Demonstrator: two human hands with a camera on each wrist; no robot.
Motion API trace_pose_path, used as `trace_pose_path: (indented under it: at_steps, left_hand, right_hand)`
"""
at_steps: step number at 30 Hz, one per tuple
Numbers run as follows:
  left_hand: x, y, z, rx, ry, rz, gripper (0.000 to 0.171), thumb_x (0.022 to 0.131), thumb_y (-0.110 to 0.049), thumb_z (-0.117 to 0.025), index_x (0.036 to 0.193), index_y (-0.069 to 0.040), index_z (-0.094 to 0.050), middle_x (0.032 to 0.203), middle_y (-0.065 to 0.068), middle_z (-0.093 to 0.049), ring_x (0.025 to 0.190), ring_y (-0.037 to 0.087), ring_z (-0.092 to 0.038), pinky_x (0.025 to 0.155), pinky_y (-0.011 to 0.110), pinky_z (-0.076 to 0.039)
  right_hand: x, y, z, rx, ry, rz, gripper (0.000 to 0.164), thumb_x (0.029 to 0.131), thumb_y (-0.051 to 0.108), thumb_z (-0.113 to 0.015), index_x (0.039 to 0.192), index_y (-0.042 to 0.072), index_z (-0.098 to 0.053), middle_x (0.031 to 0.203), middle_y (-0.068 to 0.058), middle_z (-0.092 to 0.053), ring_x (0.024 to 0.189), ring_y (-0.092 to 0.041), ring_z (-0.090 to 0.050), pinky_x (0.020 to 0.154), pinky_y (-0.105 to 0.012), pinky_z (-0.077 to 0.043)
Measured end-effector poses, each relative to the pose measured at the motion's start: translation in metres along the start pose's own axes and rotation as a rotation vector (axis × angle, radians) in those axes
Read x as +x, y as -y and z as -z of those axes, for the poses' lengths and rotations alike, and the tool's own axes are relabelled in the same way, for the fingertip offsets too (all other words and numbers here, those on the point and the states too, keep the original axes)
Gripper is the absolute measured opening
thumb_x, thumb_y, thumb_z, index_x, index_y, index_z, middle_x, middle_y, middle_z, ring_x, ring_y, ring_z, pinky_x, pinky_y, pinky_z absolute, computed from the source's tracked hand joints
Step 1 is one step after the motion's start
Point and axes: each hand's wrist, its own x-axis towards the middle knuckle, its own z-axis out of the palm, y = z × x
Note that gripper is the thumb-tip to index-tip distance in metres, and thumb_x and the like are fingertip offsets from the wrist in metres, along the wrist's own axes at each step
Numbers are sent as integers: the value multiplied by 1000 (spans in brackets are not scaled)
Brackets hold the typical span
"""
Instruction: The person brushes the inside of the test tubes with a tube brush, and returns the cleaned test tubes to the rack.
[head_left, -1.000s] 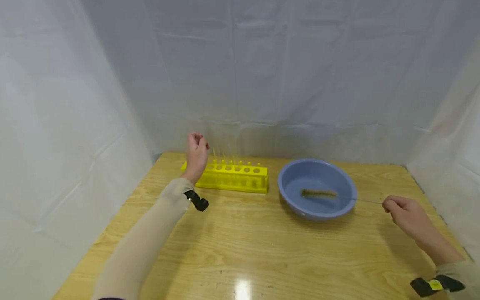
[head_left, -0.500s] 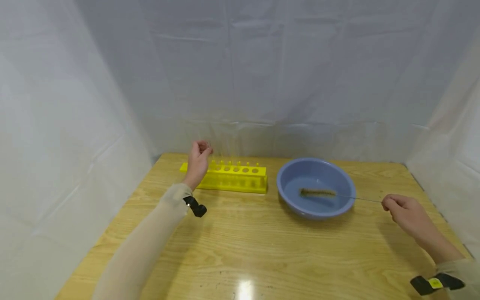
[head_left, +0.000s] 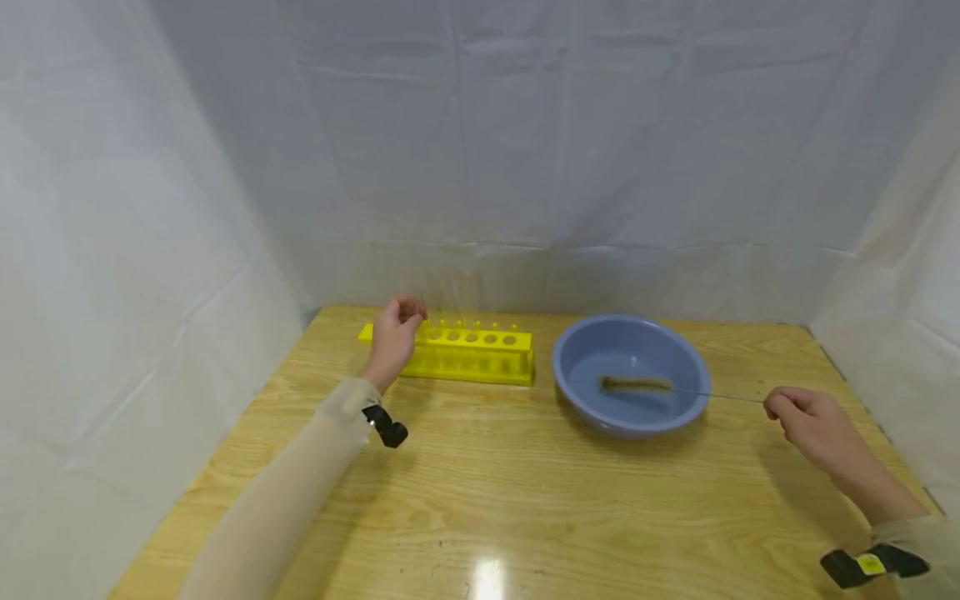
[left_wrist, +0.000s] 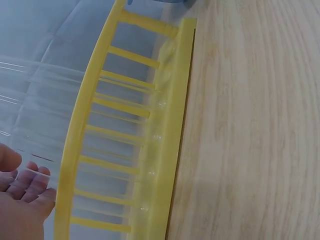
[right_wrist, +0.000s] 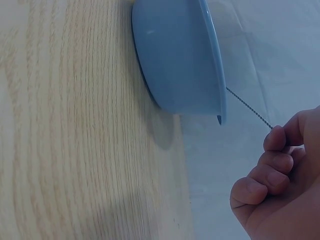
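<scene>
My left hand (head_left: 393, 337) is at the left end of a yellow test tube rack (head_left: 468, 371), its thumb and fingers curled round a clear test tube (left_wrist: 107, 209) standing in the rack. In the left wrist view the fingers (left_wrist: 30, 185) show beside the rack's top bar, partly seen through the glass. My right hand (head_left: 813, 429) pinches the thin twisted wire handle (right_wrist: 248, 107) of a test tube brush, its other fingers folded in. The brush's brown bristle head (head_left: 636, 384) hangs over the inside of a blue basin (head_left: 581, 408), and its wire crosses the basin's rim.
Several other clear test tubes (left_wrist: 40, 72) stand in the rack, hard to see against the sheeting. Rack and basin sit side by side toward the back of a wooden table (head_left: 480, 492). White plastic sheeting (head_left: 510, 150) encloses the back and both sides.
My left hand has moved down toward the rack, lowering the test tube. The right hand and the brush have stayed nearly still over the basin.
</scene>
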Motion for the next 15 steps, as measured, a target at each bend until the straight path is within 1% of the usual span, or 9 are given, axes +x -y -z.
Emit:
trace_pose_path:
  at_steps: [7,15]
  left_hand:
    - [-3,6,0,5,4,-17,29,104,-8,-49,131,3,-50,120,18,-61,113,32,-59,96,43,-47]
    - [-2,7,2,13,13,1,33,101,-4,-50,133,-1,-47,122,19,-61,113,32,-58,97,44,-48]
  right_hand:
    - [0,2,-1,0,6,-13,41,108,32,-35,91,2,-58,61,2,-37,49,-17,-33,47,-35,-31]
    - [0,5,-1,-1,13,-8,43,108,32,-33,95,1,-60,65,0,-40,53,-16,-35,48,-35,-31]
